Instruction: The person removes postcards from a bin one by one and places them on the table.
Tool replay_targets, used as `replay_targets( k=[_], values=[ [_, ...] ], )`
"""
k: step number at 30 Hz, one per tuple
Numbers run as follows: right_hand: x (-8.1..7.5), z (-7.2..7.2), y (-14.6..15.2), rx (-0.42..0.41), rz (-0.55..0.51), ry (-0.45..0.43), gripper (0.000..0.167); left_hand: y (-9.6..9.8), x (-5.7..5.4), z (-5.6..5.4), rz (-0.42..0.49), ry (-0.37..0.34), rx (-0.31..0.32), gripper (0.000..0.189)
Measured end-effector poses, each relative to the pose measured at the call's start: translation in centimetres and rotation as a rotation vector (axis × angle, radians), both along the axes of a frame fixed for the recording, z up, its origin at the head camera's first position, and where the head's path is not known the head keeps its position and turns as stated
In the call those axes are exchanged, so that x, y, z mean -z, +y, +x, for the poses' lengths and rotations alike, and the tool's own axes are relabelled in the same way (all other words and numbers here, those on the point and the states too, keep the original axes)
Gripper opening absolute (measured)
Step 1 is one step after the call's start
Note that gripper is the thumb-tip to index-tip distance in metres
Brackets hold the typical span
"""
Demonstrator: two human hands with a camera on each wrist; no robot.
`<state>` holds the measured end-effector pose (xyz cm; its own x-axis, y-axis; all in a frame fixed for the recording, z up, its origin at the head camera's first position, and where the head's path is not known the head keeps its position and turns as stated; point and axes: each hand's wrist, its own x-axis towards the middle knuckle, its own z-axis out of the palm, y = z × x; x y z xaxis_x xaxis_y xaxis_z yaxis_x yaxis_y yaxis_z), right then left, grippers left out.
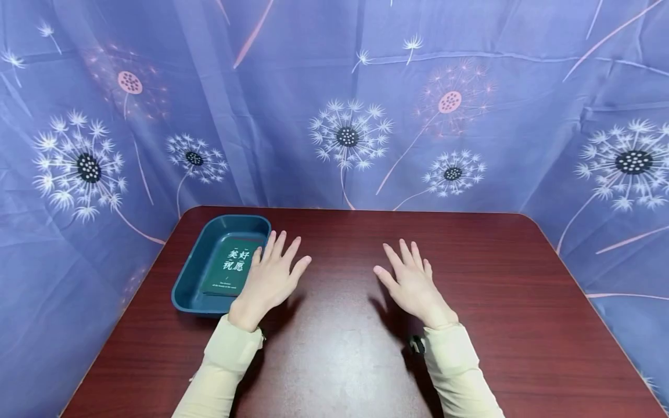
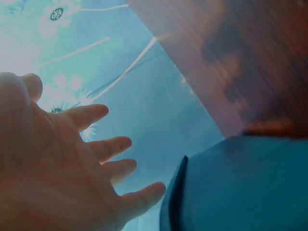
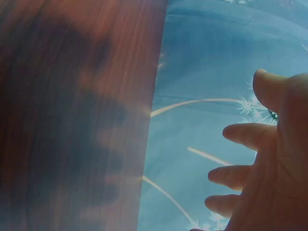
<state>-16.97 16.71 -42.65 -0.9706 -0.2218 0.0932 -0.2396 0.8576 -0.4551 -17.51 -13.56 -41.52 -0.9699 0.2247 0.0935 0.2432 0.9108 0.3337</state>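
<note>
A green book [image 1: 230, 270] with white Chinese characters on its cover lies flat inside a blue-green plastic tray [image 1: 183, 284] at the table's left. My left hand [image 1: 270, 283] hovers by the tray's right side, palm down and fingers spread, hiding part of the book and of the tray rim. In the left wrist view that hand [image 2: 62, 163] has straight, parted fingers and holds nothing; the tray's outer wall [image 2: 240, 187] is beside it. To the right, my right hand [image 1: 415, 284] is held over the bare wood with fingers spread, as the right wrist view of the hand [image 3: 269, 159] also shows.
The dark red wooden table [image 1: 522, 325] has rounded far corners. A blue-violet curtain [image 1: 282, 116] with a dandelion print hangs behind it and along both sides. Shadows of both hands fall on the tabletop.
</note>
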Motion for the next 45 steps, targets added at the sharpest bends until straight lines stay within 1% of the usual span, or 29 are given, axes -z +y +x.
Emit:
replay_targets(
  k=[7,12,20,25,29,34,40,45],
  values=[
    [-0.5,-0.6,-2.1,-0.058,-0.021,0.003,0.064,-1.4,-0.4,0.4,-0.03,-0.021,-0.009,0.068],
    [-1.0,-1.0,-3.9,-0.112,-0.03,0.026,0.063,-2.5,-1.0,0.6,-0.047,-0.029,-0.021,0.069],
    [-1.5,-1.3,-6.4,-0.187,-0.008,0.054,0.062,-4.5,-1.5,0.8,-0.055,-0.037,-0.045,0.071],
    [-2.1,-1.4,-8.1,-0.224,0.001,0.039,0.062,-5.8,-1.8,0.9,-0.045,-0.037,-0.059,0.073],
    [-2.5,-1.6,-9.3,-0.252,0.019,0.027,0.063,-6.8,-2.1,0.8,-0.057,-0.04,-0.08,0.072],
    [-2.9,-1.7,-10.4,-0.275,0.057,0.032,0.062,-7.6,-2.0,0.5,-0.065,-0.054,-0.088,0.07],
    [-3.2,-1.8,-12.6,-0.36,0.091,0.043,0.062,-9.3,-1.8,0.4,-0.08,-0.064,-0.118,0.071],
    [-3.4,-2.0,-14.8,-0.413,0.137,0.042,0.062,-11.0,-2.4,0.5,-0.09,-0.06,-0.137,0.074]
  ],
)
